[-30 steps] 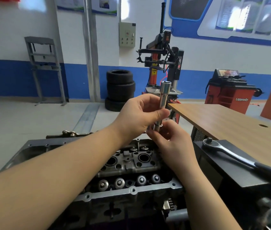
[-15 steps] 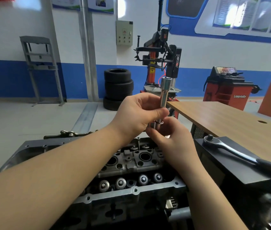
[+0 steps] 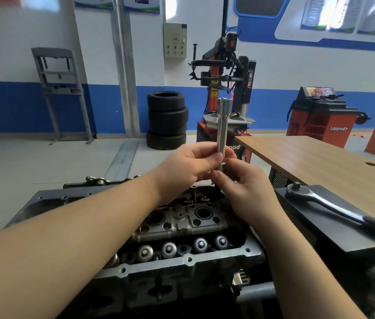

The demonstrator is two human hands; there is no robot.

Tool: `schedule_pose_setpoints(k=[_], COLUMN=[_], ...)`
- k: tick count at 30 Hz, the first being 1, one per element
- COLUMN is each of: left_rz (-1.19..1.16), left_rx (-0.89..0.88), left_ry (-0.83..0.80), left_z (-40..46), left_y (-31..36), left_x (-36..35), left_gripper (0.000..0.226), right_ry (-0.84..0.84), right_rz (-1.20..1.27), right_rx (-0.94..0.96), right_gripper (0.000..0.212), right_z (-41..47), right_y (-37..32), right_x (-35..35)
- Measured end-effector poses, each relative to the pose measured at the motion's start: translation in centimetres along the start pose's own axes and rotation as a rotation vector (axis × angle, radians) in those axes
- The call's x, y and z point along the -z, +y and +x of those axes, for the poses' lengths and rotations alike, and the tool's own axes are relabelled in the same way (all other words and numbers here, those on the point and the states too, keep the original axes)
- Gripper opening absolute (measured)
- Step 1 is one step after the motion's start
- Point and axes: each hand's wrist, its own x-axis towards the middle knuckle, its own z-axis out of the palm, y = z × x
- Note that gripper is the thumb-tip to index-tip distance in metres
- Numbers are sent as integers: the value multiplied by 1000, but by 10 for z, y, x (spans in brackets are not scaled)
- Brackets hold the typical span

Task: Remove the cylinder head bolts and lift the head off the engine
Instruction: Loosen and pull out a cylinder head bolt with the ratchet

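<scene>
Left hand: the left hand (image 3: 190,165) is raised in front of the chest, thumb and fingers curled round the lower part of a long chrome socket (image 3: 222,125).
Right hand: the right hand (image 3: 245,188) sits just under it, fingertips pinching whatever pokes out of the socket's bottom end; it looks like a short extension or a bolt, too hidden to tell.
Socket axis: upright, open mouth at the top, lower end buried between both hands.
Cylinder head: the cylinder head (image 3: 182,224) lies directly below the hands, still seated on the engine block (image 3: 182,265), valve gear and plug wells showing.
Ratchet: the ratchet (image 3: 326,207) rests on a dark tray (image 3: 333,233) to the right, handle pointing toward the person, well apart from both hands; the right hand is the nearer one.
Judgement: the tool is still being assembled, so the bolts look untouched. The head sits straight down from the fingers, the ratchet off to the right.
</scene>
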Motion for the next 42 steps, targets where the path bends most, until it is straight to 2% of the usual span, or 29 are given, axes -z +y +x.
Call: schedule_pose_setpoints(k=[2, 4, 5, 7, 12, 15, 18, 20, 23, 25, 27, 30, 32, 35, 37, 39, 41, 42], left_rz=[32, 64, 75, 88, 50, 35, 16, -34, 35, 106, 147, 172, 249, 353, 333, 263, 172, 134], left_rx=[-15, -8, -1, 0, -23, -23, -2, 48, 103, 103, 91, 76, 44, 30, 34, 49, 88, 116], left_ry=[14, 40, 53, 72, 142, 133, 59, 2, -70, -69, -17, 45, 82, 97, 94, 75, 33, 8], left_z=[-1, -1, -1, -1, -1, 0, 0, -2, -6, -8, -8, -6, -5, -4, -4, -6, -9, -9], left_y=[0, 0, 0, 2, 2, 1, 3, 2, 2, 3, 6, 8, 5, 3, 3, 4, 5, 3], left_x=[-2, -4, -4, -6, -12, -12, -9, -4, -2, -4, -6, -14, -17, -16, -12, -5, 0, 2], left_gripper=[26, 27, 26, 26, 23, 24, 22, 25, 25, 23, 22, 24, 14, 33, 27, 14, 20, 24], right_ry=[106, 320, 397, 410, 164, 205, 202, 63, -341, -423, -299, 138, 346, 517, 514, 417, 256, 108], right_rz=[206, 436, 472, 484, 723, 723, 819, 830, 902, 951, 938, 756, 612, 467, 426, 422, 511, 584], right_rx=[-48, -92, -74, -21, -117, -180, -265, -325, -268, -261, -351, -435, -381, -243, -191, -210, -259, -272], right_gripper=[12, 19, 21, 23, 27, 35, 31, 27, 15, 19, 29, 44, 50, 43, 55, 63, 61, 59], right_z=[-3, -4, -3, 6, 47, 59, 67, 77, 87, 90, 88, 74, 66, 63, 72, 80, 85, 87], right_y=[-2, -8, -13, -27, -72, -83, -89, -91, -83, -76, -73, -77, -78, -78, -78, -79, -74, -69], right_x=[0, 5, 8, 13, 20, 12, 6, 9, 24, 33, 33, 12, -9, -24, -24, -24, -19, -13])
